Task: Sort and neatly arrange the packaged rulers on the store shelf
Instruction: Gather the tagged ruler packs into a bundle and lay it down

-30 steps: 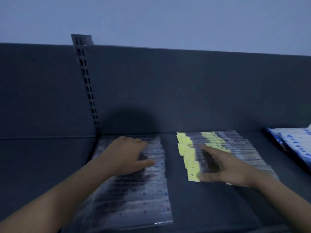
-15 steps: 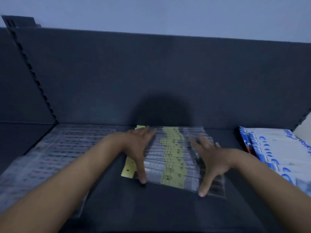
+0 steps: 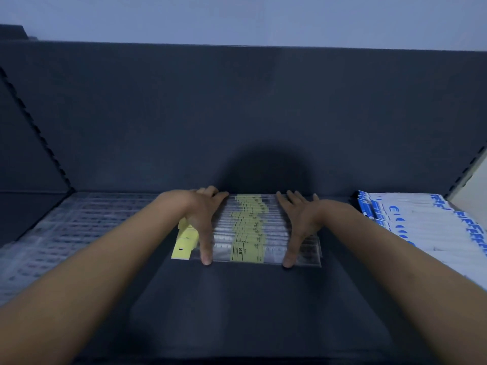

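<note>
Head view, centre of frame. The overlapped row of yellow-labelled packaged rulers [image 3: 250,233] lies flat on the dark shelf [image 3: 237,306], close to the back panel [image 3: 237,114]. Each ruler's long axis runs left to right across the frame, parallel to the shelf's front edge, and the row steps from the panel towards the viewer. The left hand [image 3: 201,219] rests on the row's left part and the right hand [image 3: 300,219] on its right part, so the row lies directly beneath and between them, equally near to both. Both hands are spread flat and clamp nothing: the fingers [image 3: 214,193] reach the far edge of the row while each thumb stretches back to the near edge, bracketing the row front to back. The yellow header cards [image 3: 184,241] stick out unevenly past the left hand, towards the left of the frame. A likely next move is squeezing front and back edges together, then evening the ends. A batch of clear-sleeved rulers [image 3: 79,227] fills the left of the frame, and blue-and-white packets [image 3: 427,225] lie at the right edge, both apart from the central row.
</note>
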`<state>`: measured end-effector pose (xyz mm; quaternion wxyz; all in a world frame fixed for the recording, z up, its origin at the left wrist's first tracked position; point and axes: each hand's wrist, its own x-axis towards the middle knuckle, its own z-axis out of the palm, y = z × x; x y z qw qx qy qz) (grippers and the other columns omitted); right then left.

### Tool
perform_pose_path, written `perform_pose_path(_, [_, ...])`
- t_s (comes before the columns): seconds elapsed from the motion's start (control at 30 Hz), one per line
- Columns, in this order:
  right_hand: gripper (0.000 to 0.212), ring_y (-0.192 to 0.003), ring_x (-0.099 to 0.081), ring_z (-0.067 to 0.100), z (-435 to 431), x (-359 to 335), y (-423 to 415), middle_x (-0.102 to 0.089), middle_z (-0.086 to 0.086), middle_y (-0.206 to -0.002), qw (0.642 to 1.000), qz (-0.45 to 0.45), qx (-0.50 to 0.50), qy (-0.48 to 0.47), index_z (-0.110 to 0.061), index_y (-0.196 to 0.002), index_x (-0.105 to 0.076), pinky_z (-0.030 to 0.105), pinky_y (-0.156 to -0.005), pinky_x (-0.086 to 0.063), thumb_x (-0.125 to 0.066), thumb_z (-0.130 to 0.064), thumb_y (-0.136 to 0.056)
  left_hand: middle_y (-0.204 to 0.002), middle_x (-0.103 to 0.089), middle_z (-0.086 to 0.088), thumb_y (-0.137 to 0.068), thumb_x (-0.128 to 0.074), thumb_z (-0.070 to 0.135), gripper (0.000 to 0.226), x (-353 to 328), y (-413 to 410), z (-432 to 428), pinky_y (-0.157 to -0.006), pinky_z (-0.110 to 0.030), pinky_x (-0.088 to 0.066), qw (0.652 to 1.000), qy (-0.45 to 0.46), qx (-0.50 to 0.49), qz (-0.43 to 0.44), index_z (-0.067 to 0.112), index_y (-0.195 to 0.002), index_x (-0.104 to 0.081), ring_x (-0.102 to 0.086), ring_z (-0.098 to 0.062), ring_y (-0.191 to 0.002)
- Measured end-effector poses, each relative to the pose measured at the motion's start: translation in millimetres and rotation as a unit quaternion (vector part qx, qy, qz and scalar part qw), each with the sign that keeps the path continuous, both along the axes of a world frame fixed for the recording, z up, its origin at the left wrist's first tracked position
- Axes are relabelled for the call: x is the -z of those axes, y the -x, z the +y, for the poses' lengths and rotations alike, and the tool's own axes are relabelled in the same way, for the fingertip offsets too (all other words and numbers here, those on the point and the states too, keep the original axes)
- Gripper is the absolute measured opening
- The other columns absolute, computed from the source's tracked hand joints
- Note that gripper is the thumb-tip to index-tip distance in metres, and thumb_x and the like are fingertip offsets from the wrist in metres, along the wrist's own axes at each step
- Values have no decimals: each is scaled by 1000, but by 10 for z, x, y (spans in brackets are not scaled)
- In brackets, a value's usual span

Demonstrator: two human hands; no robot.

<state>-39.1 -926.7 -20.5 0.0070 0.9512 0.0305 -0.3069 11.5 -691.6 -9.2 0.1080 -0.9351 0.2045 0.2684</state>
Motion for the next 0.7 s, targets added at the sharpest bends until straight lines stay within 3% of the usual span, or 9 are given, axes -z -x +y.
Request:
perform_pose_path(0.07, [171, -144, 20, 20, -26, -1, -19, 23, -3, -157, 1000, -10, 1, -12, -27, -145, 26, 54, -111, 18, -73, -80, -16, -149, -9, 13, -15, -88, 64, 167, -26, -34, -4, -113, -42, -30, 1000, 11, 2, -11, 40, -150, 9, -8, -18, -144])
perform_pose_path(0.17, [159, -145, -9, 22, -68, -34, -38, -10, -4, -156, 997, -68, -3, -27, -23, -151, -3, 50, -116, 9, -74, -79, -20, -136, -27, 12, -22, -90, 59, 144, -89, -76, -20, -105, -39, -40, 999, 37, -6, -14, 40, -144, -16, -31, -17, -128])
perform_pose_path(0.23, [140, -133, -30, 19, -95, -75, -54, -31, -5, -140, 993, -106, -4, -43, -23, -146, -25, 43, -117, -8, -77, -75, -27, -125, -39, 15, -28, -94, 53, 120, -111, -98, -24, -98, -39, -47, 998, 66, -25, -5, 35, -130, -33, -44, -14, -113])
perform_pose_path(0.33, [108, -109, -45, 14, -120, -122, -62, -44, -13, -118, 990, -116, 17, -80, -28, -125, -44, 33, -101, -34, -83, -65, -31, -113, -52, 14, -32, -95, 46, 94, -113, -93, -23, -92, -39, -52, 995, 87, -44, 13, 31, -113, -49, -55, -14, -103])
perform_pose_path(0.47, [83, -93, -56, 14, -103, -125, -63, -57, -8, -106, 987, -91, 46, -127, -21, -106, -53, 33, -84, -50, -90, -51, -38, -102, -60, 12, -34, -94, 47, 74, -124, -39, -14, -87, -38, -55, 994, 98, -48, 25, 30, -96, -58, -60, -14, -94])
perform_pose_path(0.7, [77, -93, -53, 12, -115, -119, -23, -55, -8, -107, 983, -87, 56, -151, -21, -107, -49, 29, -76, -47, -92, -42, -47, -101, -55, 14, -40, -93, 45, 79, -125, 57, 55, -84, -34, -53, 991, 116, -69, 13, 25, -105, -52, -58, -19, -99])
